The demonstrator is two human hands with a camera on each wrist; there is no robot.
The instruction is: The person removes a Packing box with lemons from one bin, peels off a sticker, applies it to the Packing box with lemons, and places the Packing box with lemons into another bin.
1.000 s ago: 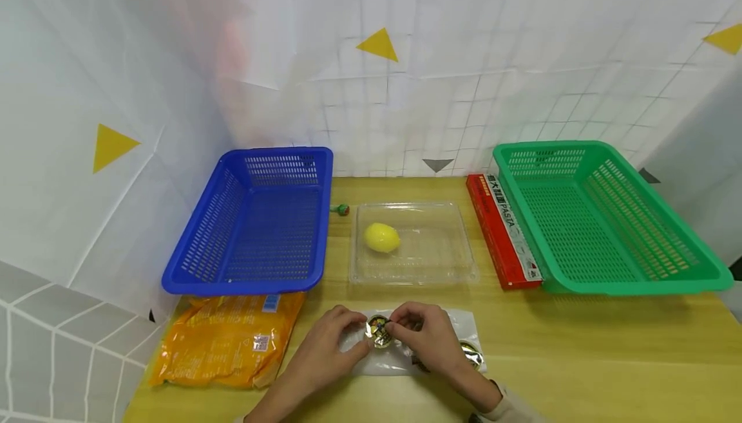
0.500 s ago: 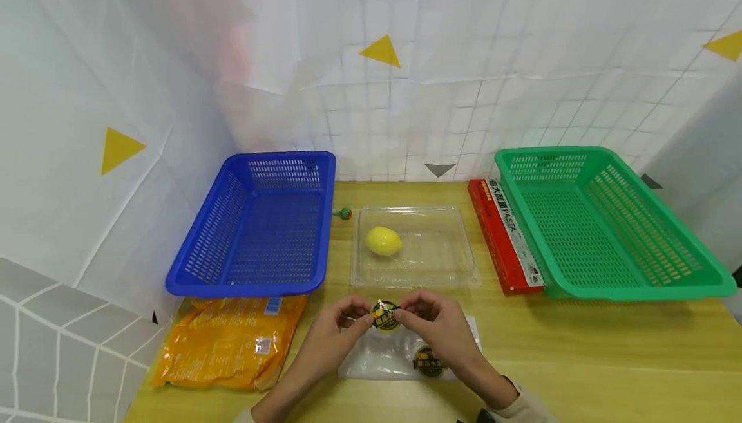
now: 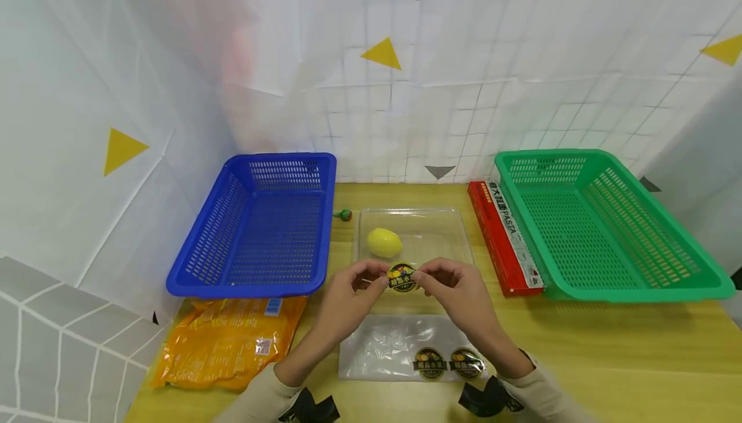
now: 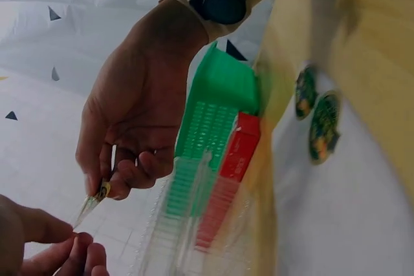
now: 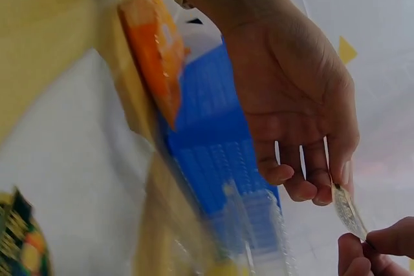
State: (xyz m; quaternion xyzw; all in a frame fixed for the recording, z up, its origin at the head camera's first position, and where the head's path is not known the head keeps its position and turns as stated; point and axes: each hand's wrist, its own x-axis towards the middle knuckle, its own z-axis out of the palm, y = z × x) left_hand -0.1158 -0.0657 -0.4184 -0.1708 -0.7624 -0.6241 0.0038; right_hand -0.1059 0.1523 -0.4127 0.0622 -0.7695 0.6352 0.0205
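A round black-and-gold sticker (image 3: 401, 277) with a fruit print is stretched between my two hands, above the front of the clear plastic container (image 3: 431, 230). My left hand (image 3: 351, 297) pinches its left edge between thumb and fingertips. On the opposite edge, my right hand (image 3: 465, 294) pinches it the same way. Seen edge-on in the right wrist view, the sticker (image 5: 348, 212) is thin and slightly bowed. A yellow lemon (image 3: 384, 243) lies in the container, just behind the sticker. Nearer the front lies the backing sheet (image 3: 377, 349), with two more such stickers (image 3: 429, 364) on it.
A blue basket (image 3: 327, 230) stands at left, with an orange bag (image 3: 232, 346) in front of it. At right is a green basket (image 3: 551, 262), with a red pasta box (image 3: 501, 243) along its side. A small green-and-red lollipop (image 3: 345, 215) lies near the blue basket.
Both hands have lifted the sticker off the sheet and carried it forward, from over the sheet to over the container's front. Its printed face now shows flat; the two stickers on the sheet are uncovered.
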